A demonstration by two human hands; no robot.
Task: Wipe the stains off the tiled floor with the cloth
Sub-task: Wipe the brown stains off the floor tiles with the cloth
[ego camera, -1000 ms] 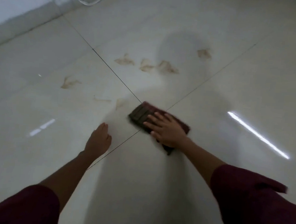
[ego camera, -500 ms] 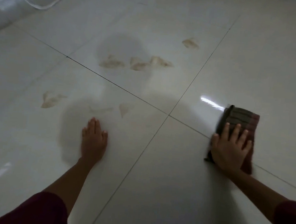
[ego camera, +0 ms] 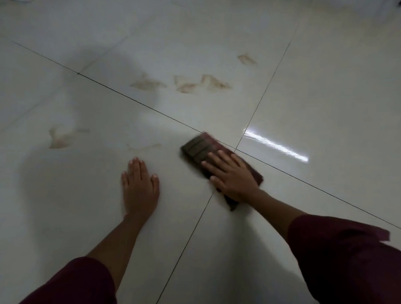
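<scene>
The right hand (ego camera: 233,175) presses flat, fingers straight and spread, on a folded dark brown striped cloth (ego camera: 201,149) lying over the crossing of the grout lines on the glossy pale tiled floor (ego camera: 340,102). The left hand (ego camera: 140,185) rests flat on the tile just to its left, fingers straight. Light brown smeared stains (ego camera: 199,85) lie farther off, with another (ego camera: 59,137) at the left.

Your folded dark cloth (ego camera: 201,149) lies flat across the floor (ego camera: 340,102) tile joint; brownish stains (ego camera: 192,86) sit beyond it.
</scene>
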